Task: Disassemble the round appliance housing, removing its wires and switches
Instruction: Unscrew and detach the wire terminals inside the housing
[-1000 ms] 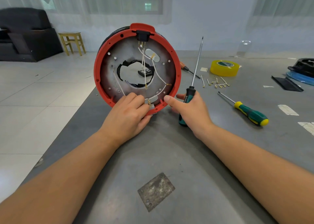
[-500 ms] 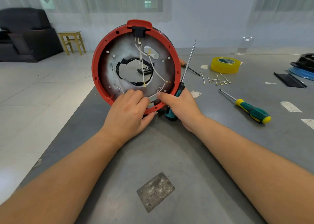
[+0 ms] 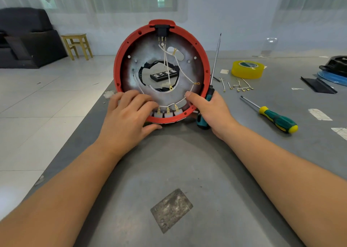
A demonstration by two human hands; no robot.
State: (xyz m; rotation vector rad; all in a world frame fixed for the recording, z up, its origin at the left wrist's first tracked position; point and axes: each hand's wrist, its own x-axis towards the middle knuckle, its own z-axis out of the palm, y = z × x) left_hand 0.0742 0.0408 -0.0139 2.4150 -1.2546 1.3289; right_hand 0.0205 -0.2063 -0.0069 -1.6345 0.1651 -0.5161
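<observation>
The round red housing (image 3: 120, 63) stands on edge on the grey table (image 3: 187, 162), its metal inner plate facing me. White wires (image 3: 185, 74) with brass terminals run from a black socket (image 3: 162, 30) at the top down to three white switches (image 3: 168, 113) at the bottom rim. My left hand (image 3: 129, 117) rests on the lower left of the plate, fingers beside the switches, thumb under the rim. My right hand (image 3: 212, 111) grips a green-handled screwdriver (image 3: 214, 64), shaft pointing up, while its thumb presses the plate's lower right.
A second green and yellow screwdriver (image 3: 276, 120) lies to the right. Loose wire pieces with terminals (image 3: 238, 86) and a yellow tape roll (image 3: 247, 69) sit behind it. A black bit case (image 3: 164, 75) shows through the plate's hole. The table's left edge is near the housing.
The housing has turned slightly, so the three white switches now show at the bottom. My left fingers slid left off the switches. My right hand stays against the rim with the screwdriver.
</observation>
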